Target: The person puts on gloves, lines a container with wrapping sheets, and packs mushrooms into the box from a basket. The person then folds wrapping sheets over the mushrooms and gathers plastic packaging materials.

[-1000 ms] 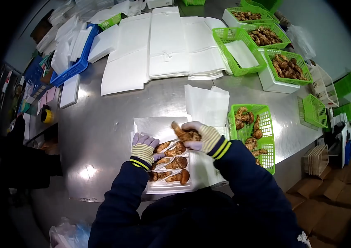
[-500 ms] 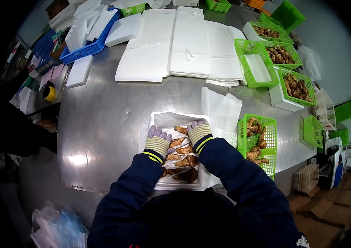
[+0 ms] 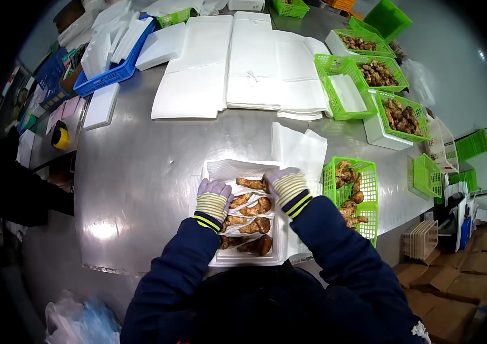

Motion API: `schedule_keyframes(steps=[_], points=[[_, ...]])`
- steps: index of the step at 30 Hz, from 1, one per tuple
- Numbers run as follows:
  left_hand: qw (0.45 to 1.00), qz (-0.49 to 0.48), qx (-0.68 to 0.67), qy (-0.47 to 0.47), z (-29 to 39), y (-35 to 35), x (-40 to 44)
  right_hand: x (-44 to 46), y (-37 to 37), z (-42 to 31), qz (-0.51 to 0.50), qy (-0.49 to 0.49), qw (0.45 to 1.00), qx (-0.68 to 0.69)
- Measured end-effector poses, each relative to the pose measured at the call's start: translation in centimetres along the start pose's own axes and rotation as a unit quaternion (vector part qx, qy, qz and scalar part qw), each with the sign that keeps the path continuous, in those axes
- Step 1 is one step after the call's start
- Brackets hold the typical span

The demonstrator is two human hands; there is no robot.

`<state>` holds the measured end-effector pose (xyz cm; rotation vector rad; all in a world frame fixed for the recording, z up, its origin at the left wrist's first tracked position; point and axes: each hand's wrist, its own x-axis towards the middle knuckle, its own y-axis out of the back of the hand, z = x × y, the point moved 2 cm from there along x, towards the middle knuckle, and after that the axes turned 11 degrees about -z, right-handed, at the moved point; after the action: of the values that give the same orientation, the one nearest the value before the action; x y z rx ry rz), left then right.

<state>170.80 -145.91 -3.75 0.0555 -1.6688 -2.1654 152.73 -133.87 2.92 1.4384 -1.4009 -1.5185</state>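
Note:
A white foam box [image 3: 282,241] stands before me, lined with white paper [image 3: 229,169]. Brown mushrooms [image 3: 256,225] lie in it in rows, with folds of paper between the rows. My left hand [image 3: 215,192], in a lilac and striped glove, rests on the box's left side, fingers stretched over the paper. At the upper right wall is my gloved right hand [image 3: 285,180], beside the cap of the topmost mushroom [image 3: 250,183]. Its fingers are blurred, so whether they grip anything is unclear. A green basket [image 3: 373,198] to the right holds several more mushrooms [image 3: 348,209].
Stacks of white paper [image 3: 249,69] cover the back of the metal table [image 3: 134,166]. Loose white sheets [image 3: 298,146] lie behind the box. Green baskets of mushrooms [image 3: 401,117] line the right edge. A blue crate [image 3: 120,71] stands back left; a dark-clothed person [image 3: 31,189] is at left.
My right hand has moved right, away from the inside of the box, uncovering the top mushroom. My left hand has risen slightly along the left side. The view has shifted a little.

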Motion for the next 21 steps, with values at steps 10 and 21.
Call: schedule_keyframes(steps=[10, 21], points=[[0.999, -0.003, -0.018, -0.03, 0.4, 1.3, 0.5, -5.7, -0.5, -3.3, 0.153, 0.082, 0.977, 0.123], [0.997, -0.079, -0.014, -0.004, -2.1, -0.7, -0.4, -22.4, -7.0, 6.2, 0.171, -0.227, 0.865, 0.415]])
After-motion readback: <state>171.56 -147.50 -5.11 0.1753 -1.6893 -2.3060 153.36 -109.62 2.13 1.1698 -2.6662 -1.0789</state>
